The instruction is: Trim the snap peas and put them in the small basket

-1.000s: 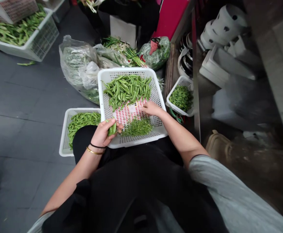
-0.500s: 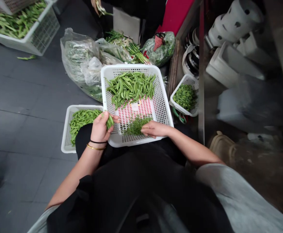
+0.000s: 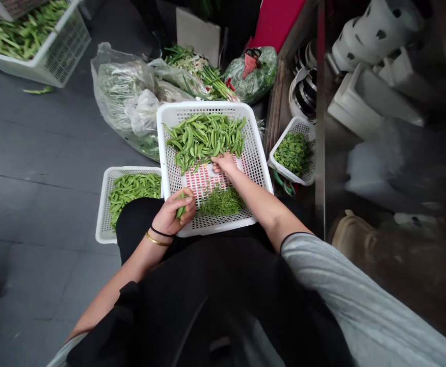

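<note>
A white perforated basket (image 3: pixel 163 168) rests across my lap. Green pea pods (image 3: pixel 207 135) are heaped in its far half, and thin green trimmings (image 3: pixel 223 201) lie in a small mound near its front. My left hand (image 3: pixel 177 209) is closed around a few pods at the basket's front left corner. Reaching over the basket, my right hand (image 3: pixel 226 163) has its fingers pinched together at the lower edge of the pod heap. What is between those fingertips is too small to make out.
At left, a smaller white basket (image 3: pixel 102 209) of pods touches my knee. Plastic bags of greens (image 3: pixel 121 89) and spring onions (image 3: pixel 217 81) lie beyond. A basket of leafy greens (image 3: pixel 292 153) stands right, beside a metal edge (image 3: pixel 319 127). A crate (image 3: pixel 60 58) of pods stands far left.
My right hand has moved from the trimmings forward to the pod heap. My left hand has shifted slightly right and down, still with pods. The other person's hand at the top has left view.
</note>
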A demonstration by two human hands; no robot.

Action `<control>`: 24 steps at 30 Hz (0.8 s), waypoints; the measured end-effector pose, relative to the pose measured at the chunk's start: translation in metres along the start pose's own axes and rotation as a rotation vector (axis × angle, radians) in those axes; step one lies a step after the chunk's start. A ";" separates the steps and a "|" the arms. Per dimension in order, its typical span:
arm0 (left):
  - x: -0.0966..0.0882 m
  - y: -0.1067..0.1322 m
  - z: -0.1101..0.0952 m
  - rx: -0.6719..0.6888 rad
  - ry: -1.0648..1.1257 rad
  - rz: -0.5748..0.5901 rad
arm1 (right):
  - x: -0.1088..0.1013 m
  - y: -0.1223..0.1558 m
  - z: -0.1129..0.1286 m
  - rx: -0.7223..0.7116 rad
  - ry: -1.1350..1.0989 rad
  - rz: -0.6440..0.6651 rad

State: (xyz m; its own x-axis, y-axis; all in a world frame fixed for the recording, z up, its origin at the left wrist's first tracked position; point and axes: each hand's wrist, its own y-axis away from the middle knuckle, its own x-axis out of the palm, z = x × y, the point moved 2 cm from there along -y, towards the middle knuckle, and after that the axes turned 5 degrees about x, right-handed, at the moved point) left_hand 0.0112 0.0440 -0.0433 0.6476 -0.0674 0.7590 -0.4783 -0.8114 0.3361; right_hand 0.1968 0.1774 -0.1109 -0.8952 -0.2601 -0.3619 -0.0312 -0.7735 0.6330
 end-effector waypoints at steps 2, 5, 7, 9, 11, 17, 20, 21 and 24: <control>-0.003 0.001 0.001 -0.015 -0.009 -0.027 | 0.004 -0.005 -0.008 0.019 -0.009 -0.011; -0.005 0.002 0.003 -0.027 -0.025 -0.068 | 0.003 -0.003 -0.024 0.046 -0.008 -0.032; -0.005 0.002 0.005 -0.032 -0.035 -0.100 | 0.000 0.004 -0.035 0.057 -0.006 -0.043; -0.004 0.001 0.008 -0.037 -0.062 -0.153 | -0.003 0.013 -0.043 0.054 0.002 -0.051; -0.002 -0.001 0.010 -0.017 -0.103 -0.218 | -0.005 0.023 -0.047 0.033 0.021 -0.059; 0.006 0.004 0.011 0.072 -0.163 -0.286 | -0.019 0.048 -0.029 -0.140 0.282 -0.186; 0.010 0.008 0.010 0.079 -0.179 -0.290 | -0.026 0.070 -0.014 -0.360 0.693 -0.379; 0.010 0.007 0.010 0.094 -0.193 -0.309 | -0.025 0.079 -0.011 -0.435 0.790 -0.425; 0.008 -0.001 0.008 0.146 -0.228 -0.372 | -0.016 0.108 -0.007 -0.676 0.921 -0.426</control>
State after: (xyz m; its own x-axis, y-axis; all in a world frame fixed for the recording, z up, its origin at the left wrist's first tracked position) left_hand 0.0223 0.0398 -0.0422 0.8813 0.1310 0.4540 -0.1107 -0.8768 0.4679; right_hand 0.2108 0.0939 -0.0413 -0.2115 -0.0126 -0.9773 0.2381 -0.9705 -0.0390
